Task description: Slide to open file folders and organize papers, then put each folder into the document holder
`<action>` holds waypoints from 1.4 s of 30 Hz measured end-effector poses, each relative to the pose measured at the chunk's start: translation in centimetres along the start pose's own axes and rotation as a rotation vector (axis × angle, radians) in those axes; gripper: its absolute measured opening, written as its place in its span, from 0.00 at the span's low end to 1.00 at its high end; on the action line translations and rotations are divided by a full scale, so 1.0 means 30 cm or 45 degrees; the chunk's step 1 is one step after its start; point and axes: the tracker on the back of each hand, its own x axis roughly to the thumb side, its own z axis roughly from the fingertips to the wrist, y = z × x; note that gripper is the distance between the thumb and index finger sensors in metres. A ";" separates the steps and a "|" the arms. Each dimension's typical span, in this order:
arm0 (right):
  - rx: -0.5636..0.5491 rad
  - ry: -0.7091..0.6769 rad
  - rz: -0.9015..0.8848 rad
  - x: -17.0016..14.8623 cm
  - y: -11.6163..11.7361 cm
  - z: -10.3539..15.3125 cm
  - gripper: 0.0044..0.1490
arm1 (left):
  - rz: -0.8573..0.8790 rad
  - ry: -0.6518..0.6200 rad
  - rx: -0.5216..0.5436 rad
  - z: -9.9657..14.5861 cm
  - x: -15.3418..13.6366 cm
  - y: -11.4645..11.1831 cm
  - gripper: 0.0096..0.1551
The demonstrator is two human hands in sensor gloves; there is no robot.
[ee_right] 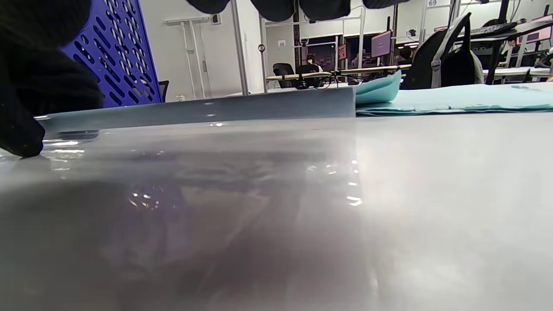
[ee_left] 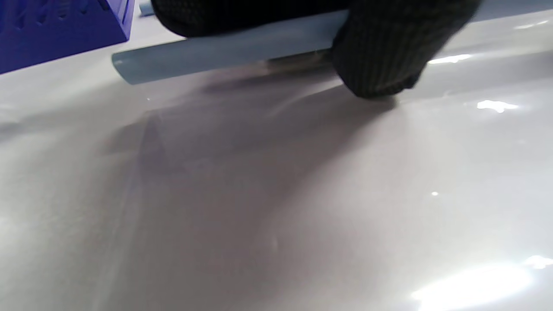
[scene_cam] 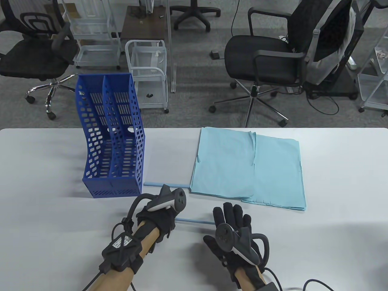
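Observation:
A pale blue slide bar (scene_cam: 195, 221) lies across the near table between my hands. My left hand (scene_cam: 163, 216) grips its left end; in the left wrist view the fingers (ee_left: 380, 56) curl round the bar (ee_left: 224, 54). My right hand (scene_cam: 232, 216) lies flat with straight fingers just right of the bar's other end, on a clear folder sheet (ee_right: 259, 172). A second slide bar (scene_cam: 154, 184) edges another clear folder (scene_cam: 169, 154) farther back. Light blue papers (scene_cam: 248, 166) are spread to the right. The blue document holder (scene_cam: 112, 136) stands at the left, both slots holding nothing.
Beyond the table's far edge are office chairs (scene_cam: 266, 60) and white wire trolleys (scene_cam: 148, 72) on the floor. The white table (scene_cam: 342, 188) stretches bare to the right of the papers and to the left of the holder.

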 end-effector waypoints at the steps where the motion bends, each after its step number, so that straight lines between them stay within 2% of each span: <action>1: 0.001 0.005 -0.009 -0.004 -0.001 0.000 0.59 | -0.027 -0.002 0.053 0.008 0.002 -0.007 0.22; 3: -0.007 0.024 -0.042 -0.020 -0.009 -0.002 0.59 | -0.060 -0.044 0.210 0.047 -0.001 -0.028 0.21; 5: -0.019 0.051 -0.085 -0.038 -0.017 -0.005 0.59 | -0.013 -0.077 0.261 0.081 -0.018 -0.043 0.21; 8: -0.068 0.104 -0.229 -0.085 -0.037 -0.006 0.59 | 0.171 -0.117 0.358 0.150 -0.067 -0.066 0.21; 13: -0.155 0.126 -0.614 -0.150 -0.075 0.000 0.62 | 0.427 -0.126 0.480 0.253 -0.157 -0.098 0.22; 16: -0.150 0.096 -0.894 -0.166 -0.077 -0.002 0.61 | 0.581 -0.164 0.506 0.292 -0.182 -0.121 0.22; 18: -0.143 0.079 -1.024 -0.169 -0.072 -0.003 0.53 | 0.626 -0.191 0.512 0.308 -0.184 -0.131 0.22; 21: -0.164 0.061 -1.157 -0.168 -0.070 -0.004 0.35 | 0.612 -0.214 0.487 0.335 -0.181 -0.139 0.22; 23: -0.195 0.053 -1.199 -0.163 -0.071 -0.001 0.25 | 0.621 -0.203 0.455 0.348 -0.180 -0.146 0.23; 28: -0.149 -0.029 -1.121 -0.092 -0.055 0.008 0.25 | 0.866 -0.352 0.397 0.365 -0.160 -0.167 0.33; 32: -0.101 -0.070 -1.073 -0.002 -0.020 0.018 0.25 | 1.064 -0.460 0.430 0.373 -0.127 -0.171 0.31; 36: -0.124 -0.057 -1.040 0.023 -0.014 0.023 0.25 | 1.067 -0.401 0.449 0.389 -0.131 -0.170 0.27; 42: -0.161 0.020 -1.163 -0.032 -0.022 0.016 0.25 | 1.019 -0.325 0.415 0.398 -0.176 -0.160 0.26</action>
